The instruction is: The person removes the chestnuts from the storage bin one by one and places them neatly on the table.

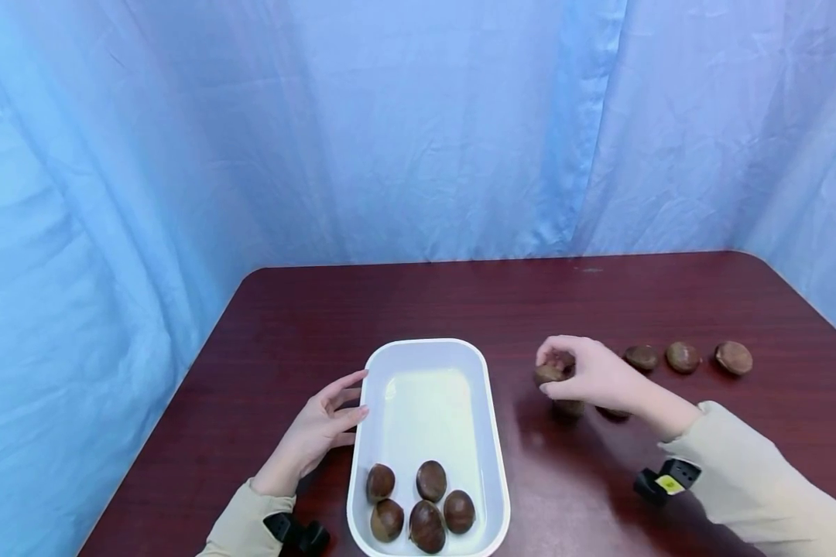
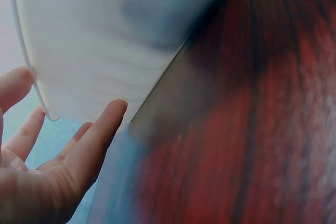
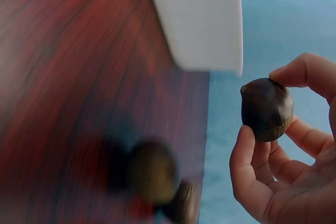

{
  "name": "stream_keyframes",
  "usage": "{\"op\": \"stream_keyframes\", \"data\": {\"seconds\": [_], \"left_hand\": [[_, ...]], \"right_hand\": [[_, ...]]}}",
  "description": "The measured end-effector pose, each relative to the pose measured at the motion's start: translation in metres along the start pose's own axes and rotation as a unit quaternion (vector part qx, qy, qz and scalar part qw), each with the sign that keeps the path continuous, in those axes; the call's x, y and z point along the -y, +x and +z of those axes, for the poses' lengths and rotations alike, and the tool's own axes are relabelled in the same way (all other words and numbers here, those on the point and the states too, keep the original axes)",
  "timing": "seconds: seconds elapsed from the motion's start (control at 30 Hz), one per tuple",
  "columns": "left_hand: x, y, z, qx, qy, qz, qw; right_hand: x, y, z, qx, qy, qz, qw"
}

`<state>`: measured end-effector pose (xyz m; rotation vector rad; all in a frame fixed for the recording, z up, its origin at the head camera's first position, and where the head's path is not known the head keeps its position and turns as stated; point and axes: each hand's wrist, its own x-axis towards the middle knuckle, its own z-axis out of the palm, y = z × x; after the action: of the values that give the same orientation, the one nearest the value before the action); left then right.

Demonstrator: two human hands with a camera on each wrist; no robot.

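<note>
My right hand [image 1: 599,375] pinches a brown chestnut [image 3: 266,109] between thumb and fingers, to the right of the white tray [image 1: 495,433]. In the right wrist view the nut shows raised above the tabletop. My left hand [image 1: 318,425] is at the tray's left side, its fairly straight fingertips touching the rim and outer wall. Several chestnuts [image 1: 427,526] lie together at the tray's near end. Below my right hand on the table are another chestnut [image 1: 568,409] and one more [image 1: 613,414] partly hidden by the wrist.
Three chestnuts [image 1: 683,357] lie in a loose row at the right of the dark red wooden table [image 1: 418,302]. Pale blue curtains [image 1: 418,139] hang behind the table and along its sides.
</note>
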<state>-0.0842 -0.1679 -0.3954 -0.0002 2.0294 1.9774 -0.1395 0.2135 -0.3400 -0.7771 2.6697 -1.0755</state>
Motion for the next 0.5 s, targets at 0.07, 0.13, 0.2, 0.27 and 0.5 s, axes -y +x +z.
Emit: {"op": "stream_keyframes", "data": {"seconds": [0.07, 0.13, 0.2, 0.27, 0.5], "left_hand": [[0.000, -0.001, 0.000, 0.000, -0.001, 0.001, 1.0000], [0.001, -0.001, 0.001, 0.000, 0.000, 0.001, 1.0000], [0.001, -0.001, 0.001, 0.001, -0.001, 0.001, 1.0000], [0.001, -0.002, 0.002, 0.003, -0.002, 0.001, 1.0000], [0.001, -0.003, 0.001, 0.006, -0.008, 0.004, 0.9999]], "right_hand": [[-0.007, -0.007, -0.008, -0.007, -0.008, 0.012, 1.000], [-0.015, -0.015, -0.015, -0.014, -0.015, 0.023, 1.000], [-0.023, -0.022, -0.023, -0.021, -0.019, 0.033, 0.999], [-0.032, -0.030, -0.030, -0.027, -0.020, 0.041, 0.999], [-0.066, -0.055, -0.043, -0.056, -0.053, 0.047, 0.996]]}}
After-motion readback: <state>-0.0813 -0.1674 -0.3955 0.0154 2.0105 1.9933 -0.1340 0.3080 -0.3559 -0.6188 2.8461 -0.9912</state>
